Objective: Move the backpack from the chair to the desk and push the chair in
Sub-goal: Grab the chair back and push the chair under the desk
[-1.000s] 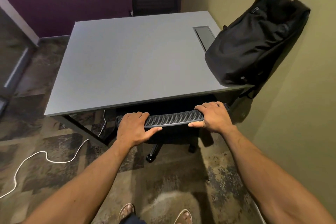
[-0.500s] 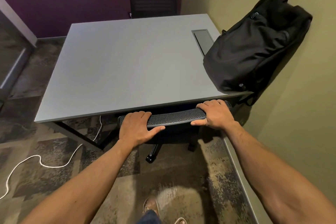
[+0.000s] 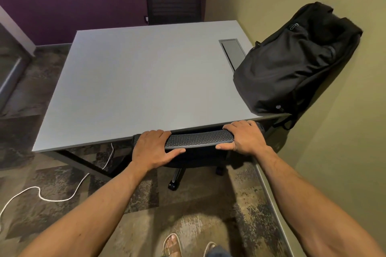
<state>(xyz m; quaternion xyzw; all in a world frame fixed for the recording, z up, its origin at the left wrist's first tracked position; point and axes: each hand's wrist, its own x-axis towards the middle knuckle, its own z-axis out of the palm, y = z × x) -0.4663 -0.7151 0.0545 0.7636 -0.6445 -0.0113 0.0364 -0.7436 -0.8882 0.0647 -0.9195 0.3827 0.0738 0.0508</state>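
A black backpack (image 3: pixel 292 62) stands on the right near corner of the grey desk (image 3: pixel 135 85), leaning against the olive wall. The black office chair (image 3: pixel 198 138) sits tucked under the desk's near edge; only the mesh top of its backrest and part of its wheeled base show. My left hand (image 3: pixel 151 149) grips the left end of the backrest top. My right hand (image 3: pixel 244 136) grips the right end. The seat is hidden under the desk.
A second dark chair (image 3: pixel 173 0) stands at the far side of the desk against the purple wall. A white cable (image 3: pixel 62 196) trails over the carpet at the left. The olive wall runs close along the right. My sandalled feet (image 3: pixel 173 246) show at the bottom.
The chair has slid a little further under the desk, and my hands on its backrest now sit right at the desk's edge. I have stepped forward.
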